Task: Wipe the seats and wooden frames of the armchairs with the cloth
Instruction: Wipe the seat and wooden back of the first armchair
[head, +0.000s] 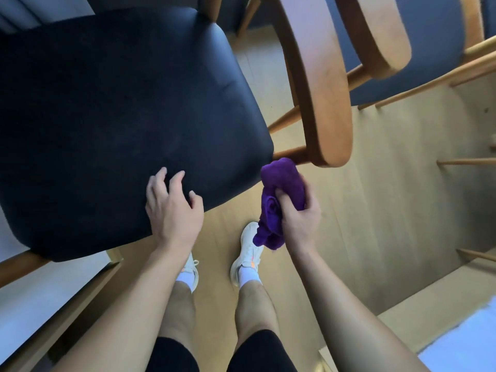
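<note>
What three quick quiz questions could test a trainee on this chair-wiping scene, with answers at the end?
1. True or false: the left hand holds the purple cloth.
2. Which is the cloth's upper end closest to? A) the wooden armrest B) a bucket C) a broom.
3. Fill in: the left hand rests on the dark ____ of the near armchair.
Key: 1 false, the right hand has it in its grip. 2 A. 3 seat.

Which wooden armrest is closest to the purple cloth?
The nearer armrest, its rounded end right beside the cloth in the right hand; the other armrest sits farther back.
</note>
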Demonstrator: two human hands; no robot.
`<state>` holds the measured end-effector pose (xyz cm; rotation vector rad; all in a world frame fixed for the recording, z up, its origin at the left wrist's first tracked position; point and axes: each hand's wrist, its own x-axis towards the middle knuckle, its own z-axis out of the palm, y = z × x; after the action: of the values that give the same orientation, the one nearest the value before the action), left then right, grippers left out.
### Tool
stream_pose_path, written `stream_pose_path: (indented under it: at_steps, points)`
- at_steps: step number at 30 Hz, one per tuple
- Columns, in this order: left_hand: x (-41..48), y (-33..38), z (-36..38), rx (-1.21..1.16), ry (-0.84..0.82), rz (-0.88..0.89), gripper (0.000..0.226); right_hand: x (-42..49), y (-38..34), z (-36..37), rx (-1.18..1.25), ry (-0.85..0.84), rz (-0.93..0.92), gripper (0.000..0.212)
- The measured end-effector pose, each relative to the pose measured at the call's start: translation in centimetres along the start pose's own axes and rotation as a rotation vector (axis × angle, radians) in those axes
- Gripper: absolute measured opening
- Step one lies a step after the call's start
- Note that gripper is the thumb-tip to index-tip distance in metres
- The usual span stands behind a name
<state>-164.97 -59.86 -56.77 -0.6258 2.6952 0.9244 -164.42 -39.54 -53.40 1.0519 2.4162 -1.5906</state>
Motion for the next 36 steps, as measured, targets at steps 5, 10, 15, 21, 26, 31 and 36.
stream_pose_path:
  at_steps: [5, 10, 15, 21, 26, 31, 36]
  points:
    - [-0.1, 6.8, -0.7, -0.616, -0.634, 0.015, 0.033, -1.1, -0.9, 1.3, 0.232, -0.107, -0.042, 0.044]
    - [0.4, 8.6, -0.6, -0.777, -0.692, -0.020, 0.019, -1.3, -1.1, 1.1, 0.585, -0.238, 0.093, 0.071]
    - [-0.5, 7.2, -1.0, -0.676, -0.682, 0.087, 0.025, -1.1, 0.1, -2.0, 0.512, -0.323, 0.233, 0.065]
    - [-0.7, 10.3, -0.3, -0.461, -0.264, 0.443, 0.036, -0.1, -1.0, -4.7, 0.366, 0.056, -0.125, 0.026]
    - [-0.2, 13.5, 2.8, -0.443, -0.083, 0.091, 0.035, 2.8, -1.4, -1.6, 0.556, 0.037, -0.039, 0.050]
    - [-0.6, 13.7, 5.0, -0.862, -0.413, 0.000, 0.042, 2.3, -0.5, -0.6, 0.461, -0.049, -0.075, 0.084]
    - [1.2, 14.0, 3.2, -0.846, -0.533, -0.080, 0.039, 6.2, 0.8, 0.9, 0.246, -0.181, -0.172, 0.093]
